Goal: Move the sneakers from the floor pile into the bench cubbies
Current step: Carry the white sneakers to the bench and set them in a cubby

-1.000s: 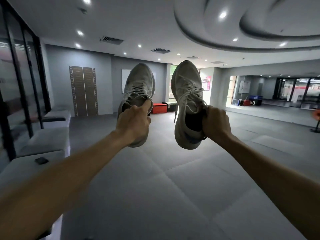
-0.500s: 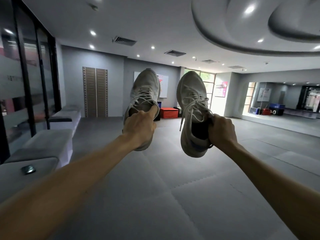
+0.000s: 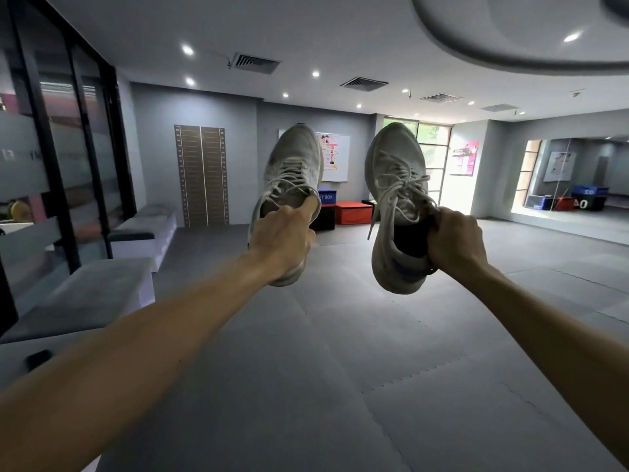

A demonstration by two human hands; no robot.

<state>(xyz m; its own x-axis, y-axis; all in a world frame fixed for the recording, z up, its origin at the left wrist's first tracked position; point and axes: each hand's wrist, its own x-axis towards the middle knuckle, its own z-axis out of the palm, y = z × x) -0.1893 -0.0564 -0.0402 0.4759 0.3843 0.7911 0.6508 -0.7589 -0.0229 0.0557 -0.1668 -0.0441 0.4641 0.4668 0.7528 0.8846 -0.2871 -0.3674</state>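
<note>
Left hand: the left hand [image 3: 284,238] grips the left sneaker [image 3: 292,185] at its collar, thumb hooked over the tongue edge, toe pointing up.
Right hand: the right hand [image 3: 456,238] clutches the right sneaker [image 3: 396,206] by the side of its opening, toe up too, laces [image 3: 391,195] dangling loose.
Where the pair is: both sneakers are carried out in front at arm's length, well above the grey mat floor [image 3: 340,369], side by side but apart.
Just changed: the view has swung leftwards over the last second, and the padded benches [image 3: 102,291] along the left wall now loom larger.
What it means: looks like the carry is under way, heading for those benches; no cubby openings show yet, so placing is still ahead.
</note>
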